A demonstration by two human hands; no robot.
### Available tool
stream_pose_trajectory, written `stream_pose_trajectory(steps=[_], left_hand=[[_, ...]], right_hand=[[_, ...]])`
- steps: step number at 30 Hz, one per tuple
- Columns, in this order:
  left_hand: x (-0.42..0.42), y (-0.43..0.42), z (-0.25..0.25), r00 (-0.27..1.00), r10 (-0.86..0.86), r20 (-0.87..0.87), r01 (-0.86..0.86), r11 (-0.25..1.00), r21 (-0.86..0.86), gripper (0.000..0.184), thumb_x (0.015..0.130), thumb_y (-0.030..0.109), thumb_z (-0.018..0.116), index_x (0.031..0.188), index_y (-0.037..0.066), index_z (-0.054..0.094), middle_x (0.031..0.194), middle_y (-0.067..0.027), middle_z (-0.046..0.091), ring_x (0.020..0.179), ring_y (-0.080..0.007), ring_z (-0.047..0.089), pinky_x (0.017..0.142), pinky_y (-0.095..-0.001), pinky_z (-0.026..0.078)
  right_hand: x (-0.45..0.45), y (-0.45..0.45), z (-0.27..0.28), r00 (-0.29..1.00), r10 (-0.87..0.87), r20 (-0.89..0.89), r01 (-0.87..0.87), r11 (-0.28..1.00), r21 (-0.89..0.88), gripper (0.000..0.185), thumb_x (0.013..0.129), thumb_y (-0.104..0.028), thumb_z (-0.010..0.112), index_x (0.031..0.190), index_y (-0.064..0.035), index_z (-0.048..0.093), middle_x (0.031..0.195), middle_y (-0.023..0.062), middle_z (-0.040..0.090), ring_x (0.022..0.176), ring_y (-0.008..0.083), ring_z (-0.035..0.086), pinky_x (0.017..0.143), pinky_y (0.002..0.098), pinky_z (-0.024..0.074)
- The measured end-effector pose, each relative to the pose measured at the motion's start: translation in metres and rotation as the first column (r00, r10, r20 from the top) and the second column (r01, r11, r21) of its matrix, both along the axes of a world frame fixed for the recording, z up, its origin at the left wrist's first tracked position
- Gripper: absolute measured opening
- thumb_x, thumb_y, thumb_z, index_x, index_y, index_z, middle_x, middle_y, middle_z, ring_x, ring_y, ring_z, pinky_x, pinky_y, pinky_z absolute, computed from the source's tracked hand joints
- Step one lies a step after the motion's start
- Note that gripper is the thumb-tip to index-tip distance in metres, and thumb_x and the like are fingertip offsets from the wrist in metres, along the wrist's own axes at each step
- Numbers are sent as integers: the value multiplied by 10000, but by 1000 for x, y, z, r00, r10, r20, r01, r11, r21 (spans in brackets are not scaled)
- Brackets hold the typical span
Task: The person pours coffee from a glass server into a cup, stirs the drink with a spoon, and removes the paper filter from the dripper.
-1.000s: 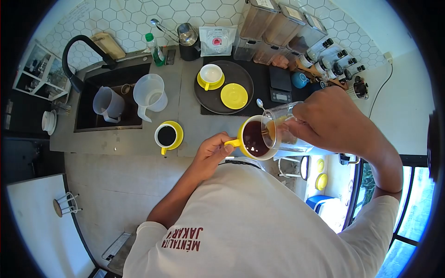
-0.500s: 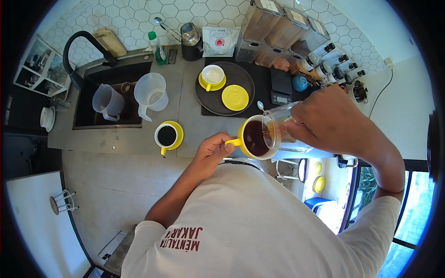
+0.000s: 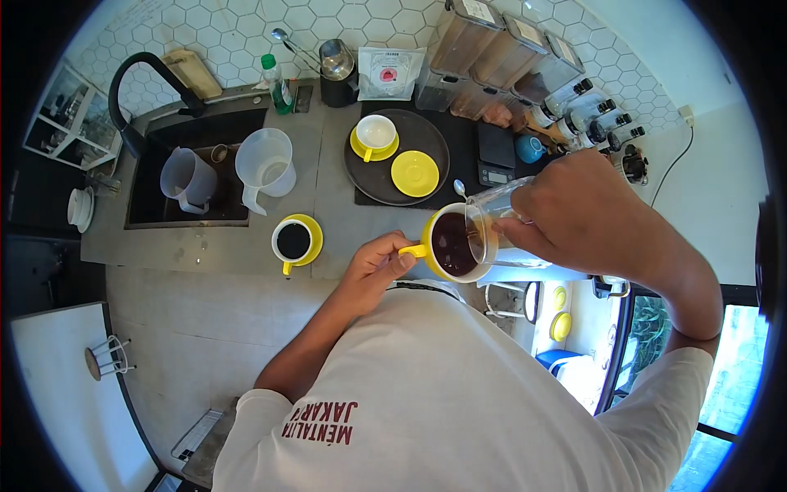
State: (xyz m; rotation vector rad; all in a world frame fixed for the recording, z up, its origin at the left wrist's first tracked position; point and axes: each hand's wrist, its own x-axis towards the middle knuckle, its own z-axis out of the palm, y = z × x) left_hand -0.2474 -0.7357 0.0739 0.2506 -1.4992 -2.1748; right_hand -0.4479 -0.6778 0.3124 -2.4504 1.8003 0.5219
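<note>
My left hand (image 3: 373, 266) is closed on the handle of a yellow cup (image 3: 412, 251) with a white inside, held just off the counter's front edge. Dark coffee with a few bubbles stands in it. Above its right side, my right hand (image 3: 566, 209) grips a clear glass coffee server (image 3: 492, 234), tipped so that its mouth overhangs the cup. Some brown liquid lies at the server's lip; my fingers hide its handle. To the left, a second yellow cup (image 3: 287, 266) of black coffee sits on a yellow saucer (image 3: 316, 238).
A round dark tray (image 3: 361, 179) carries a cup on its saucer and a bare yellow saucer (image 3: 415, 174). Behind my right hand are a spoon (image 3: 460, 189), a scale (image 3: 495, 156) and storage bins (image 3: 467, 41). Plastic jugs (image 3: 266, 160) stand in and beside the sink (image 3: 147, 221).
My hands, the cup and the tilted server hold nearly the same pose. The bubbles on the coffee have shifted slightly, and the whole view has drifted a little.
</note>
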Motion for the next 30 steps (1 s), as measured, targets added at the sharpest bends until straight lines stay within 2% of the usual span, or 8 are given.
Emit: stream_pose_trajectory(steps=[3,9,11,21,23,25,30], left_hand=[[0,-1,-1,1000,-5,-7,5,1000,7,247,964,240,524,976,1,581,830,4,477,758,-74,408,703,-222,346],[-1,-3,-3,1000,-9,-9,9,1000,29,238,962,243,527,961,10,576,832,4,479,769,-74,416,716,-223,350],[-2,-4,-4,1000,-6,-12,7,999,31,240,963,248,527,956,12,573,833,3,480,772,-73,417,718,-223,350],[-4,-5,-6,1000,4,-2,-4,999,40,280,965,289,521,943,14,565,848,-1,490,796,-74,437,736,-217,354],[-5,-5,-7,1000,8,-5,-8,999,41,280,965,288,520,944,13,566,846,0,489,793,-72,435,732,-215,353],[-6,-4,-7,1000,25,8,-25,999,39,306,955,319,521,952,20,582,812,1,472,745,-86,433,705,-228,352],[-5,-6,-11,1000,20,5,-20,998,55,285,958,304,516,946,25,571,812,-1,470,748,-89,434,722,-232,358]], right_hand=[[2,-2,2,999,-13,-40,14,999,44,426,890,-360,573,555,-98,602,468,50,471,470,217,527,475,357,356],[3,-5,3,997,76,-10,-76,996,-36,425,887,-358,568,556,-95,608,456,51,479,460,216,541,466,351,371],[9,-9,9,994,18,-107,-6,993,116,409,905,-339,561,580,-91,586,475,61,488,448,221,503,473,363,341],[14,-14,15,987,92,-135,-80,993,89,423,899,-345,573,559,-93,568,455,55,460,418,216,467,468,357,319],[17,-16,19,977,89,-195,-61,987,146,409,891,-342,582,565,-95,573,459,55,466,425,215,474,473,361,321],[17,-15,22,982,68,-175,-47,992,121,407,888,-342,586,564,-96,572,463,54,472,426,218,475,473,363,321],[13,-11,26,988,6,-156,-3,1000,17,410,880,-350,592,563,-94,553,473,55,476,428,225,469,470,369,317]])
